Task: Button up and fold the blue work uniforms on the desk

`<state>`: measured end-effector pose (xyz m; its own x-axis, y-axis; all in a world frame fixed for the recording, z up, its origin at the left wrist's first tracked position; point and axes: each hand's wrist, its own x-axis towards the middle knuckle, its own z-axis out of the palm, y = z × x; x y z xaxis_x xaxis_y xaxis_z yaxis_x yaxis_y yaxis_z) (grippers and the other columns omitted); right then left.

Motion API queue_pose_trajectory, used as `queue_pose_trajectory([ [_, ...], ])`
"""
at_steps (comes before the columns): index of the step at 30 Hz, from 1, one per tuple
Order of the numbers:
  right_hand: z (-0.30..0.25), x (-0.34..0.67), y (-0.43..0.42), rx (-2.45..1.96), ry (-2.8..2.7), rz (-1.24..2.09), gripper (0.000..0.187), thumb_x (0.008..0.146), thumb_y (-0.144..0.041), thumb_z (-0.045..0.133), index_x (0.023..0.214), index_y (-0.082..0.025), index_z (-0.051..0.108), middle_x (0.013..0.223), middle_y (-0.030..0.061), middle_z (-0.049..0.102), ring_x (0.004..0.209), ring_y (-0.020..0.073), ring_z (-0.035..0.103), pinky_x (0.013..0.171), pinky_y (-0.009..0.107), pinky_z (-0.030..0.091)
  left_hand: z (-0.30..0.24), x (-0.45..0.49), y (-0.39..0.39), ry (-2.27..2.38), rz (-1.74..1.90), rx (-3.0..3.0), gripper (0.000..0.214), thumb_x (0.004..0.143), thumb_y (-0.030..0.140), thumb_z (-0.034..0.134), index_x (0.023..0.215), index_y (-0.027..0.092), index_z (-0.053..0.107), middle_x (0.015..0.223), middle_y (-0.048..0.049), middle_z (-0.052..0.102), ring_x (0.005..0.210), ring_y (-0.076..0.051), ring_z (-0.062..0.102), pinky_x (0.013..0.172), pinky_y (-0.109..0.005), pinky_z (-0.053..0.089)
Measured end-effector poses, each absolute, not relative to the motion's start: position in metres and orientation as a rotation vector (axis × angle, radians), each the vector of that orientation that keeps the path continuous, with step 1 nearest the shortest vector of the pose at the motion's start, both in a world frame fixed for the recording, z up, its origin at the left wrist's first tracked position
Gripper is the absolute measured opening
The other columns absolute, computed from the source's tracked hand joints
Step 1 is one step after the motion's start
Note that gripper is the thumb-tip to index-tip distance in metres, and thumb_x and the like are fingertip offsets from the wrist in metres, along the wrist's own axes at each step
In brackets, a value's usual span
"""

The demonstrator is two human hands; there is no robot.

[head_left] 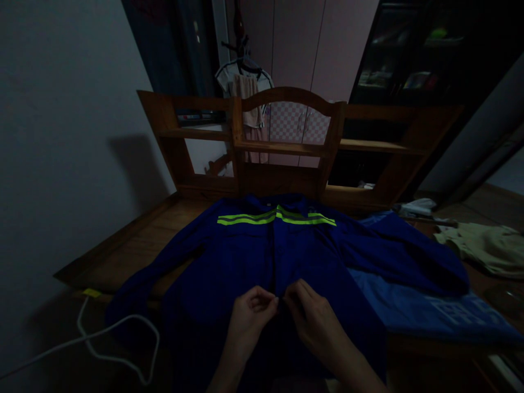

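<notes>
A dark blue work jacket (245, 262) lies spread out on the wooden desk, its collar at the far side and its sleeves out to both sides. Yellow-green reflective strips cross its chest. Both of my hands meet at the front opening, low on the jacket. My left hand (250, 314) is closed, thumb and forefinger pinching the jacket's front edge. Just beside it, my right hand (311, 316) is closed too, its fingertips pinched on the other side of the opening. The room is dim, and whatever small part sits between the fingertips is hidden.
A wooden shelf unit (282, 146) stands along the back of the desk (151, 234). Under the right sleeve lies a lighter blue bag-like item (434, 311) with pale lettering. Pale cloth (487, 245) is at the far right. A white cable (118, 322) loops at the lower left.
</notes>
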<state>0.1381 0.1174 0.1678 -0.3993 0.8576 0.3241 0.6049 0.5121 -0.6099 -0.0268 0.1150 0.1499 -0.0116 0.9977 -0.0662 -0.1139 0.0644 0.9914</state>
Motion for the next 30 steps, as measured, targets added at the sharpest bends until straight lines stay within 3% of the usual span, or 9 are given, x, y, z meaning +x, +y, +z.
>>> queue_pose_trajectory([
  [7, 0.161, 0.147, 0.134, -1.18, -1.72, 1.251, 0.026, 0.088, -0.04, 0.051, 0.087, -0.014, 0.055, 0.07, 0.0012, 0.054, 0.062, 0.0108, 0.052, 0.056, 0.023, 0.039, 0.146, -0.022, 0.114, 1.2, 1.231, 1.359, 0.015, 0.075, 0.027, 0.061, 0.08, 0.014, 0.057, 0.079, -0.0039, 0.063, 0.077, -0.015, 0.063, 0.07, -0.022, 0.049],
  [11, 0.155, 0.147, 0.14, -1.17, -1.651, 1.399, 0.029, 0.084, -0.04, 0.054, 0.084, -0.011, 0.055, 0.064, 0.0008, 0.052, 0.054, 0.0099, 0.05, 0.051, 0.021, 0.039, 0.141, -0.015, 0.113, 1.277, 1.251, 1.603, 0.013, 0.08, 0.021, 0.054, 0.093, 0.018, 0.052, 0.085, 0.0, 0.062, 0.077, -0.012, 0.062, 0.072, -0.021, 0.049],
  [14, 0.168, 0.155, 0.142, -1.206, -1.722, 1.269, 0.032, 0.086, -0.045, 0.051, 0.096, -0.015, 0.052, 0.077, 0.0028, 0.057, 0.061, 0.0124, 0.056, 0.053, 0.023, 0.044, 0.142, -0.022, 0.118, 1.364, 1.198, 1.732, 0.018, 0.082, 0.024, 0.055, 0.099, 0.02, 0.051, 0.086, 0.0009, 0.061, 0.074, -0.011, 0.06, 0.069, -0.022, 0.049],
  [17, 0.191, 0.186, 0.152, -1.354, -1.79, 0.819, 0.038, 0.087, -0.051, 0.048, 0.109, -0.02, 0.047, 0.097, 0.0049, 0.059, 0.07, 0.0135, 0.059, 0.057, 0.025, 0.046, 0.149, -0.054, 0.129, 1.634, 1.209, 1.908, 0.022, 0.083, 0.036, 0.056, 0.1, 0.021, 0.054, 0.092, -0.0016, 0.059, 0.074, -0.014, 0.058, 0.069, -0.026, 0.048],
  [20, 0.206, 0.233, 0.166, -1.693, -1.898, 0.155, 0.038, 0.085, -0.055, 0.046, 0.095, -0.019, 0.054, 0.093, 0.0061, 0.059, 0.077, 0.0187, 0.059, 0.067, 0.032, 0.043, 0.157, -0.105, 0.139, 2.077, 1.209, 1.969, 0.037, 0.083, 0.049, 0.052, 0.107, 0.021, 0.054, 0.106, -0.0062, 0.054, 0.084, -0.019, 0.057, 0.075, -0.031, 0.047],
  [22, 0.205, 0.262, 0.172, -1.982, -1.941, -0.069, 0.042, 0.083, -0.059, 0.045, 0.082, -0.019, 0.055, 0.084, 0.0069, 0.06, 0.075, 0.024, 0.059, 0.062, 0.034, 0.039, 0.16, -0.139, 0.141, 2.379, 1.016, 1.937, 0.051, 0.081, 0.058, 0.05, 0.114, 0.019, 0.051, 0.115, -0.0107, 0.049, 0.093, -0.025, 0.056, 0.077, -0.036, 0.047],
  [26, 0.194, 0.29, 0.173, -2.197, -2.031, 0.037, 0.05, 0.079, -0.066, 0.044, 0.075, -0.018, 0.058, 0.077, 0.0101, 0.061, 0.07, 0.0256, 0.059, 0.053, 0.031, 0.031, 0.152, -0.185, 0.141, 2.561, 0.573, 1.706, 0.067, 0.078, 0.07, 0.041, 0.115, 0.015, 0.05, 0.109, -0.0146, 0.05, 0.092, -0.031, 0.057, 0.074, -0.041, 0.046],
  [30, 0.19, 0.289, 0.168, -1.866, -2.285, 0.482, 0.048, 0.083, -0.061, 0.043, 0.073, -0.017, 0.057, 0.069, 0.0072, 0.06, 0.059, 0.0175, 0.055, 0.051, 0.028, 0.031, 0.137, -0.203, 0.148, 2.424, 0.538, 1.746, 0.048, 0.084, 0.056, 0.04, 0.108, 0.017, 0.055, 0.109, -0.0119, 0.056, 0.105, -0.031, 0.053, 0.086, -0.04, 0.041],
])
